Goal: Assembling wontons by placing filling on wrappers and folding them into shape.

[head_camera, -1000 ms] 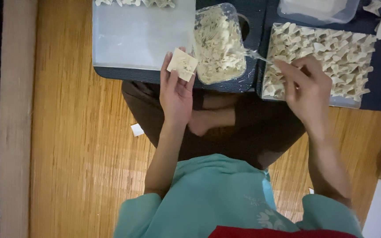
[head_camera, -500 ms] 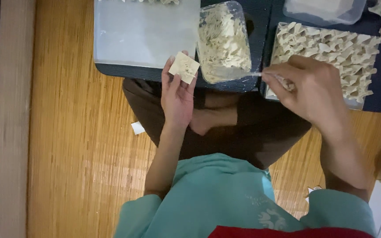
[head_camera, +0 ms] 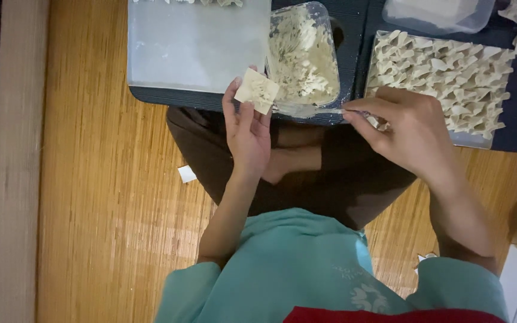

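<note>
Head view | my left hand (head_camera: pixel 248 128) pinches a square wrapper (head_camera: pixel 257 91) | my right hand (head_camera: pixel 411 130) grips a spoon (head_camera: pixel 306 110) touching it, beside the filling tub (head_camera: pixel 303 54).

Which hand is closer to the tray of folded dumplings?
Right. The right hand overlaps the near edge of the tray of folded dumplings; the left hand is apart, beyond the filling tub.

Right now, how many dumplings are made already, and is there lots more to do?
Plenty look done: the right tray is packed with folded dumplings. In hand: the left hand holds a square wrapper with a dab of filling on it, and the right hand holds a spoon beside it. Left: the filling tub is nearly full, and the tray on the left is mostly bare.
</note>
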